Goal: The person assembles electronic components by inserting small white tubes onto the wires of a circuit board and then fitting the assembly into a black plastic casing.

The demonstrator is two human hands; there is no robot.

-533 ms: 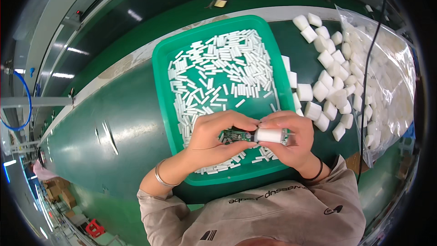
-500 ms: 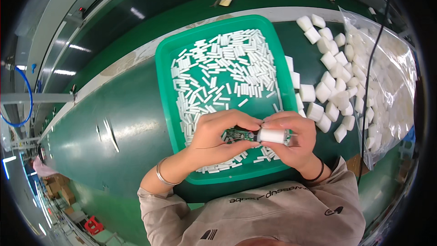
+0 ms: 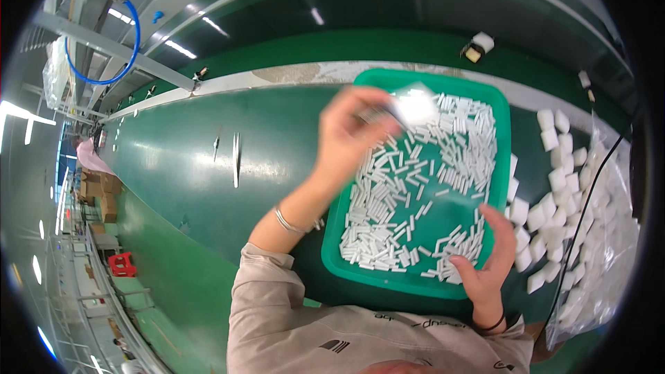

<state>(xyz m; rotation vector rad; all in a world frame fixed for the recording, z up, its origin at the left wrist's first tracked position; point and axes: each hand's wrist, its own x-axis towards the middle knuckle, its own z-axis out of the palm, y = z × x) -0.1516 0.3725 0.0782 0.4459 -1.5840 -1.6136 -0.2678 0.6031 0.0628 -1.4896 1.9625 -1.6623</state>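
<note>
My left hand (image 3: 346, 131) is raised over the far left part of the green tray (image 3: 504, 142). Its fingers pinch a circuit board assembly whose white block-like end (image 3: 418, 108) sticks out to the right, smeared by motion. Most of the board is hidden behind the fingers. Many short white sticks (image 3: 460, 172) lie scattered in the tray. At the tray's near right side, my right hand (image 3: 490, 255) has its thumb and fingers spread apart, holding nothing, just over some of those sticks.
White foam blocks (image 3: 554, 208) lie in a heap right of the tray, beside a clear plastic bag (image 3: 599, 263). A black cable (image 3: 589, 201) crosses there. Tweezers (image 3: 236, 159) rest on the green table to the left. Another assembly (image 3: 478, 47) sits beyond the pale ledge.
My hands have parted. The left one has carried the assembly away and up to the left, while the right has let go and opened near the tray's right side. The view has shifted left.
</note>
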